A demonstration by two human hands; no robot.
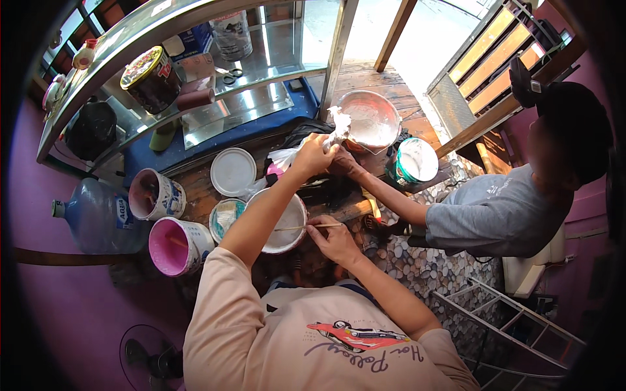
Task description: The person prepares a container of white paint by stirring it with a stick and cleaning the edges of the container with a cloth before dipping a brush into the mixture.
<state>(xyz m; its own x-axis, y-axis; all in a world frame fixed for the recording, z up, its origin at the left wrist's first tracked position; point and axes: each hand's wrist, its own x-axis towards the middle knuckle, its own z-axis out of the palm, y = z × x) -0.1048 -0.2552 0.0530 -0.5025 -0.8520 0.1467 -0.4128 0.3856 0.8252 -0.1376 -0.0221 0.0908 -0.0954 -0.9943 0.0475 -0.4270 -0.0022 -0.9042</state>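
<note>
My left hand (pixel 313 156) reaches forward and is closed on a white crumpled bag (pixel 339 124), whose contents I cannot make out. A co-worker's hand (pixel 344 163) is right beside it, at the lower part of the bag. In my right hand (pixel 334 240) is a thin wooden stick (pixel 290 229), held level over a white bucket (pixel 298 215) with pale contents. My left forearm hides part of that bucket. Beyond the bag stands a wide reddish bucket (pixel 372 107) with whitish paste inside.
Pails stand at left, one pink inside (pixel 171 242), beside a large blue water jug (pixel 98 215). A round white lid (pixel 233 171) lies on the wooden table. A glass display case (pixel 261 52) rises behind. The co-worker (pixel 502 202) stands right, near a metal ladder (pixel 508 313).
</note>
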